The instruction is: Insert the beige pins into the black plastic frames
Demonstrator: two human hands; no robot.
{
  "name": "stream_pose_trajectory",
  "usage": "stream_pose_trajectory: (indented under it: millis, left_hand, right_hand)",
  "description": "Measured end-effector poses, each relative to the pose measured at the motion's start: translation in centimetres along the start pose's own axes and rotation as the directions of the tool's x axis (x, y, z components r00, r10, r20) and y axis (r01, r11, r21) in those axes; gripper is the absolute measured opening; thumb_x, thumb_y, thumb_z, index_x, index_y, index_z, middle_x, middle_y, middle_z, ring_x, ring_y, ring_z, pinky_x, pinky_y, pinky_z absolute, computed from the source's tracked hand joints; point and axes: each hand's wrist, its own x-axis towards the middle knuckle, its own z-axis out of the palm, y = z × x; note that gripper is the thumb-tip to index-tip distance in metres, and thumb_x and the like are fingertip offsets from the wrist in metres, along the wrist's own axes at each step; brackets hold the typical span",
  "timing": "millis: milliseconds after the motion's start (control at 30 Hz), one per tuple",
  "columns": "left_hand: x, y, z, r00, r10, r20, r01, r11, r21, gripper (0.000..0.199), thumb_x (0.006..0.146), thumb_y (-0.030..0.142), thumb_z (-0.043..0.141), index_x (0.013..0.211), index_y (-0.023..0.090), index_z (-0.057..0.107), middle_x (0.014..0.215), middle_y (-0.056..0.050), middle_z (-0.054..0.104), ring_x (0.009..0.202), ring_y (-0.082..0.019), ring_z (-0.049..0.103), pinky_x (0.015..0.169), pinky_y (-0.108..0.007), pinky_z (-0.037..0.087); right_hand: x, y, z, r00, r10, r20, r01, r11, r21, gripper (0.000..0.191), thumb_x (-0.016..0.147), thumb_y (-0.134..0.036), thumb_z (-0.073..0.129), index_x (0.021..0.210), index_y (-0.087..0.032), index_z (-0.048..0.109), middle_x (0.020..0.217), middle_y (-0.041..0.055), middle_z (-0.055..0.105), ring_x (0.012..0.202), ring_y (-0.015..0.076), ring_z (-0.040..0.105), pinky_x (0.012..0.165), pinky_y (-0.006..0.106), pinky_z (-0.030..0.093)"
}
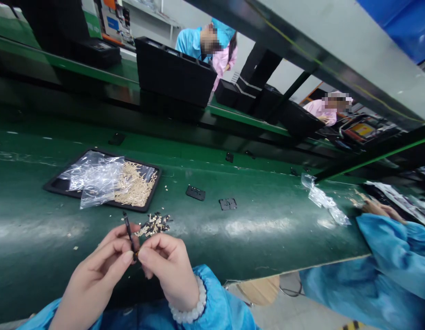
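Note:
Between thumb and fingers, my left hand (102, 270) pinches a thin black strip-shaped part (128, 229) that points up and away. My right hand (169, 263) is closed in a pinch at the lower end of this part, where a tiny orange-brown bit shows. Whether the right fingers grip the strip or a separate small piece is hidden. Just beyond the fingertips lies a loose pile of small tan and black pieces (155, 224). Behind it, a black tray (57, 189) holds many small tan pieces (135, 185) and clear plastic bags (99, 176).
Two flat black plates (195, 192) (228, 204) lie on the green bench (267, 229). Crumpled clear plastic (325, 201) is farther right, near a co-worker's blue sleeve (387, 238). Black bins (174, 73) stand on the shelf behind, with people beyond. A wooden stool (260, 289) is below the bench edge.

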Motion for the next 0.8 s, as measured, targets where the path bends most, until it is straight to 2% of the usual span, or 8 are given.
stream_pose_trajectory:
  millis: [100, 200, 400, 533, 667, 800]
  left_hand:
    - [-0.1, -0.8, -0.3, 0.997, -0.037, 0.062, 0.037, 0.999, -0.004, 0.042, 0.08, 0.065, 0.067, 0.066, 0.027, 0.074, 0.112, -0.008, 0.076, 0.126, -0.025, 0.063, 0.094, -0.02, 0.052]
    - [-0.1, -1.5, -0.4, 0.994, -0.071, 0.081, 0.074, 0.997, -0.034, 0.041, 0.081, 0.065, 0.067, 0.07, 0.027, 0.075, 0.115, -0.008, 0.075, 0.133, -0.025, 0.057, 0.1, -0.021, 0.048]
    - [-0.1, -0.9, 0.1, 0.995, -0.096, 0.033, 0.099, 0.99, -0.096, 0.043, 0.077, 0.069, 0.069, 0.068, 0.026, 0.074, 0.118, -0.008, 0.074, 0.128, -0.025, 0.061, 0.096, -0.019, 0.05]
    - [-0.4, -0.4, 0.3, 0.992, -0.124, 0.002, 0.123, 0.99, -0.074, 0.05, 0.073, 0.074, 0.068, 0.063, 0.026, 0.073, 0.116, -0.009, 0.075, 0.123, -0.028, 0.065, 0.092, -0.024, 0.055]
    - [-0.6, -0.6, 0.5, 0.989, -0.146, 0.007, 0.146, 0.986, -0.083, 0.051, 0.073, 0.076, 0.067, 0.064, 0.025, 0.072, 0.118, -0.009, 0.074, 0.127, -0.031, 0.063, 0.1, -0.03, 0.052]
    - [-0.8, -0.8, 0.6, 0.978, -0.207, 0.004, 0.205, 0.967, -0.15, 0.05, 0.071, 0.075, 0.069, 0.072, 0.025, 0.075, 0.126, -0.009, 0.072, 0.127, -0.033, 0.062, 0.108, -0.036, 0.047]
  right_hand:
    - [0.0, 0.1, 0.1, 1.0, 0.005, 0.016, -0.006, 0.998, 0.059, 0.025, 0.071, -0.038, 0.075, 0.063, -0.02, 0.06, 0.047, -0.0072, 0.049, 0.043, 0.0067, 0.037, 0.047, 0.022, 0.029]
    - [-0.1, 0.2, 0.2, 1.0, 0.005, -0.017, -0.004, 0.999, 0.038, 0.023, 0.069, -0.035, 0.074, 0.062, -0.019, 0.06, 0.049, -0.0058, 0.052, 0.044, 0.0066, 0.038, 0.047, 0.021, 0.029]
    - [-0.2, 0.1, 0.7, 0.998, -0.016, -0.062, 0.014, 0.999, -0.033, 0.02, 0.066, -0.032, 0.073, 0.061, -0.02, 0.058, 0.052, -0.0049, 0.053, 0.047, 0.0073, 0.038, 0.049, 0.022, 0.031]
    - [-0.1, 0.5, 0.9, 0.997, -0.027, -0.078, 0.025, 1.0, -0.017, 0.019, 0.066, -0.031, 0.069, 0.06, -0.02, 0.055, 0.055, -0.0035, 0.055, 0.048, 0.0077, 0.038, 0.05, 0.023, 0.032]
    - [0.0, 1.0, 1.1, 0.994, -0.037, -0.101, 0.036, 0.999, -0.011, 0.021, 0.066, -0.034, 0.068, 0.062, -0.021, 0.052, 0.057, -0.0033, 0.052, 0.051, 0.0088, 0.039, 0.051, 0.024, 0.032]
    - [-0.2, 1.0, 1.5, 0.991, -0.091, -0.1, 0.088, 0.995, -0.038, 0.021, 0.07, -0.036, 0.065, 0.063, -0.021, 0.051, 0.057, -0.0038, 0.049, 0.051, 0.0094, 0.038, 0.051, 0.024, 0.031]
